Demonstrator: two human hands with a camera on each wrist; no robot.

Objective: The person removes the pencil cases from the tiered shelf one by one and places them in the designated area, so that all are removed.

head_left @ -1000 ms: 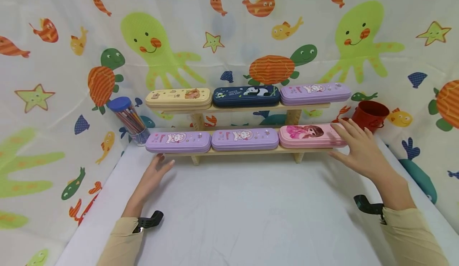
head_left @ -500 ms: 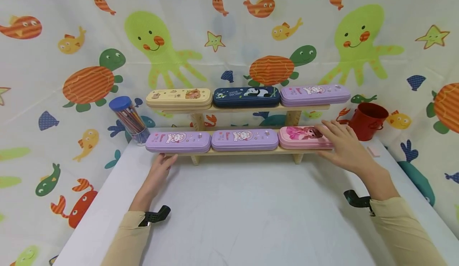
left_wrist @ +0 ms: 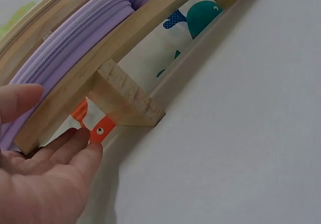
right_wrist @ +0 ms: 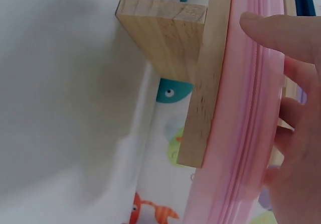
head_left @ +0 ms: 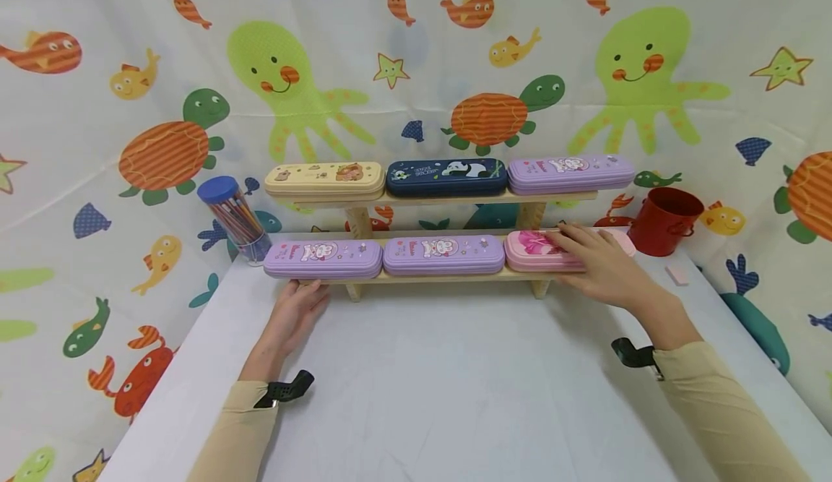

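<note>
Two purple pencil cases (head_left: 323,259) and a pink pencil case (head_left: 523,251) with a doll picture lie along the lower board of a two-tier wooden shelf (head_left: 448,277). My right hand (head_left: 601,261) grips the pink case, its thumb against the zippered front and its fingers over the top toward the back. At the left end of the shelf is my left hand (head_left: 295,316). In the left wrist view its fingers (left_wrist: 80,153) reach beneath the lower board, while the thumb overlaps the side of the left purple case (left_wrist: 75,38).
On the upper board sit a cream case (head_left: 325,178), a navy panda case (head_left: 446,177) and another purple case (head_left: 572,173). A blue-lidded jar of pencils (head_left: 234,214) stands left. A red bucket (head_left: 663,222) and a small pink block (head_left: 677,274) are at right.
My right hand has moved leftward over the pink case and closed around it. The left hand has shifted slightly right, its fingers going under the shelf edge. The cases have not moved.
</note>
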